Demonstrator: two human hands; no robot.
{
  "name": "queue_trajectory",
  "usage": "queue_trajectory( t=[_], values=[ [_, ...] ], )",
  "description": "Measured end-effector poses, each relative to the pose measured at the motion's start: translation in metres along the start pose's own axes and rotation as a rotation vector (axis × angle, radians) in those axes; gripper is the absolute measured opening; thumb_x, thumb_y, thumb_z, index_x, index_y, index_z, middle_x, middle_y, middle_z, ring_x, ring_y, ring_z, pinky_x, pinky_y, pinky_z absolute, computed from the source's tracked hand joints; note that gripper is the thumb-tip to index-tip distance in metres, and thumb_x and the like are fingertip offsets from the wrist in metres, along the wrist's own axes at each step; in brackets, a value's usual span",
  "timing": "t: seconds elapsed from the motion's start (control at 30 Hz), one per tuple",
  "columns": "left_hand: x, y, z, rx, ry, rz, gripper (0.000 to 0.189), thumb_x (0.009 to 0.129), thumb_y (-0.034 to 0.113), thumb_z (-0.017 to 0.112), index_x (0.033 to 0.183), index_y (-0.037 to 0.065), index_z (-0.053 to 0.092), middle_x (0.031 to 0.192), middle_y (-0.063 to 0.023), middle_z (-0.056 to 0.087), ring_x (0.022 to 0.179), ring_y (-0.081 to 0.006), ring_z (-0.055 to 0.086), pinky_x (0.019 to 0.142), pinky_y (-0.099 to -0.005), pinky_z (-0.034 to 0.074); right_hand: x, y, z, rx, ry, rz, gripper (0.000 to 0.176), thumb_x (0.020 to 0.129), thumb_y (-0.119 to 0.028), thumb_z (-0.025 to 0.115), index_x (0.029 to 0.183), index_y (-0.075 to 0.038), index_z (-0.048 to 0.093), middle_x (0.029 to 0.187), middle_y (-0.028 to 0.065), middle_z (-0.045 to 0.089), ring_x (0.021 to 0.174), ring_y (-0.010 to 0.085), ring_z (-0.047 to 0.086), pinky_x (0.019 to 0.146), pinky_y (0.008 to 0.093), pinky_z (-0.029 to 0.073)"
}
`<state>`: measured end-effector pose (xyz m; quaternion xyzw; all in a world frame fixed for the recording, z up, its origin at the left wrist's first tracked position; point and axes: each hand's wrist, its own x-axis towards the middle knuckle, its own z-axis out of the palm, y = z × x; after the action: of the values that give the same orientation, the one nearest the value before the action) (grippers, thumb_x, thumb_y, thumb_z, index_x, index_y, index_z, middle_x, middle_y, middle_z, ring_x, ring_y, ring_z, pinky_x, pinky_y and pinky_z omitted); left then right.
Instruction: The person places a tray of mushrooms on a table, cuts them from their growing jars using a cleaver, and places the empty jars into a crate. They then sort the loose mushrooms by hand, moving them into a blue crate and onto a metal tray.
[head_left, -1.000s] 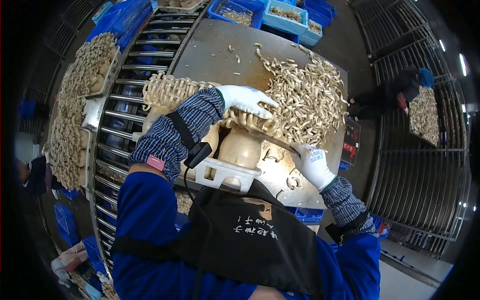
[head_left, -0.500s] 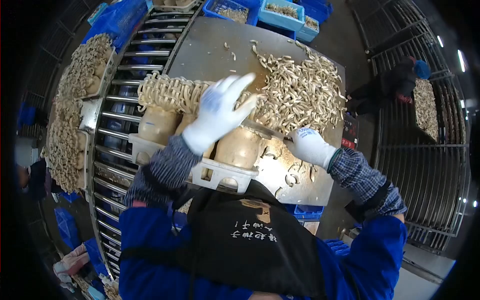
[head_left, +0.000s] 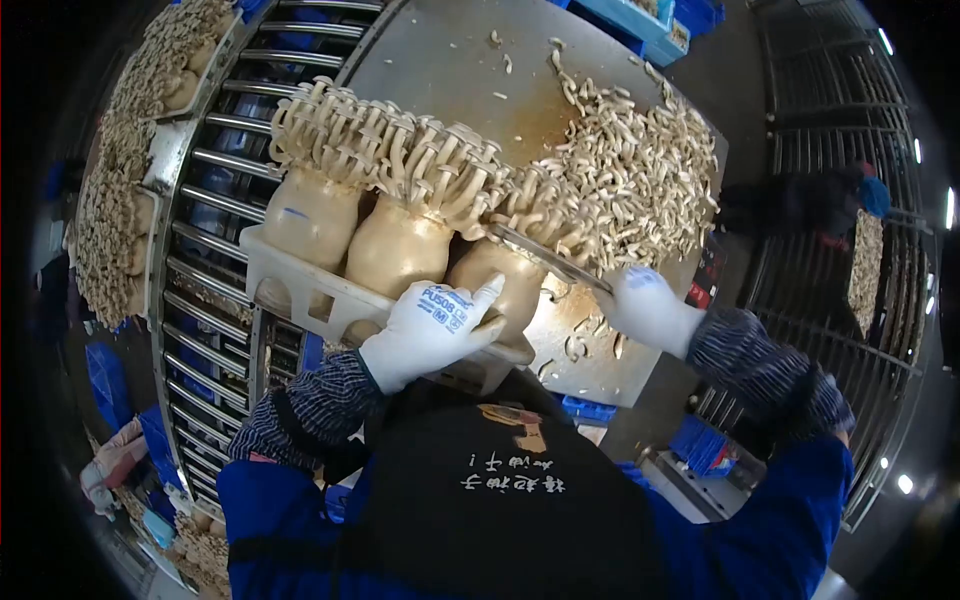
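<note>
My right hand (head_left: 650, 310), in a white glove, is closed round the handle of a long knife (head_left: 555, 263). The blade lies at the base of the mushroom clump (head_left: 540, 215) on the rightmost mushroom bottle (head_left: 503, 285). My left hand (head_left: 430, 332), also gloved in white, grips the near side of that bottle, thumb above the curled fingers. Two more beige bottles, a middle one (head_left: 398, 248) and a left one (head_left: 312, 218), stand beside it in a white crate (head_left: 290, 287), with mushroom clumps (head_left: 345, 130) on top.
Cut mushrooms (head_left: 640, 180) are heaped on the metal table (head_left: 450, 60), right of the bottles. A roller conveyor (head_left: 225, 205) runs along the left, with more mushroom crates (head_left: 105, 230) beyond it. A co-worker (head_left: 800, 205) stands at the far right near metal racks (head_left: 830, 290).
My left hand has come down from above the clumps to the near side of the rightmost bottle. The knife stays at that bottle's clump. The view has shifted.
</note>
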<state>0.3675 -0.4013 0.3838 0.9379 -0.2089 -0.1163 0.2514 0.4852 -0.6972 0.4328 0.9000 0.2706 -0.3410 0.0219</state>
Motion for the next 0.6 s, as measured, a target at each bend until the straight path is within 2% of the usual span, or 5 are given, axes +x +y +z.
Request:
queue_trajectory(
  t=[0.07, 0.13, 0.17, 0.47, 0.6],
  values=[
    [-0.003, 0.002, 0.004, 0.005, 0.018, 0.035, 0.058, 0.095, 0.043, 0.058, 0.138, 0.004, 0.056, 0.077, -0.0069, 0.065, 0.067, -0.0245, 0.065, 0.064, -0.0376, 0.051, 0.035, 0.000, 0.033, -0.418, -0.082, -0.349, 0.023, 0.091, -0.024, 0.060, 0.091, -0.003, 0.070, 0.079, 0.0168, 0.070, 0.075, 0.0358, 0.070, 0.071, 0.0473, 0.056],
    [-0.005, 0.002, 0.002, 0.115, 0.137, 0.162, 0.055, 0.087, 0.033, 0.069, 0.132, 0.002, 0.061, 0.070, -0.0064, 0.061, 0.059, -0.0227, 0.063, 0.053, -0.0364, 0.048, 0.080, 0.022, 0.121, -0.112, 0.254, -0.449, 0.019, 0.084, -0.020, 0.062, 0.091, -0.004, 0.070, 0.078, 0.0149, 0.070, 0.074, 0.0350, 0.070, 0.069, 0.0463, 0.055],
    [-0.002, 0.003, 0.003, 0.090, 0.180, 0.180, 0.051, 0.084, 0.028, 0.073, 0.128, 0.003, 0.064, 0.066, -0.0041, 0.057, 0.057, -0.0205, 0.061, 0.049, -0.0354, 0.046, 0.089, 0.022, 0.132, -0.040, 0.085, -0.214, 0.020, 0.083, -0.020, 0.061, 0.092, -0.005, 0.070, 0.078, 0.0162, 0.070, 0.075, 0.0366, 0.070, 0.069, 0.0471, 0.055],
    [0.000, 0.006, 0.004, 0.113, 0.172, 0.238, 0.043, 0.081, 0.024, 0.075, 0.119, 0.005, 0.069, 0.069, -0.0029, 0.059, 0.058, -0.0173, 0.060, 0.049, -0.0344, 0.045, 0.046, 0.031, 0.059, 0.117, 0.103, -0.078, 0.027, 0.091, -0.026, 0.057, 0.093, -0.002, 0.069, 0.081, 0.0217, 0.070, 0.076, 0.0387, 0.069, 0.069, 0.0479, 0.055],
    [0.003, 0.006, -0.001, 0.129, 0.113, 0.299, 0.035, 0.080, 0.021, 0.073, 0.114, 0.015, 0.070, 0.094, -0.0100, 0.069, 0.059, -0.0185, 0.062, 0.051, -0.0340, 0.047, 0.042, 0.035, 0.076, 0.131, 0.105, -0.029, 0.024, 0.089, -0.022, 0.057, 0.090, -0.002, 0.070, 0.083, 0.0227, 0.070, 0.079, 0.0382, 0.070, 0.072, 0.0472, 0.056]
  ],
)
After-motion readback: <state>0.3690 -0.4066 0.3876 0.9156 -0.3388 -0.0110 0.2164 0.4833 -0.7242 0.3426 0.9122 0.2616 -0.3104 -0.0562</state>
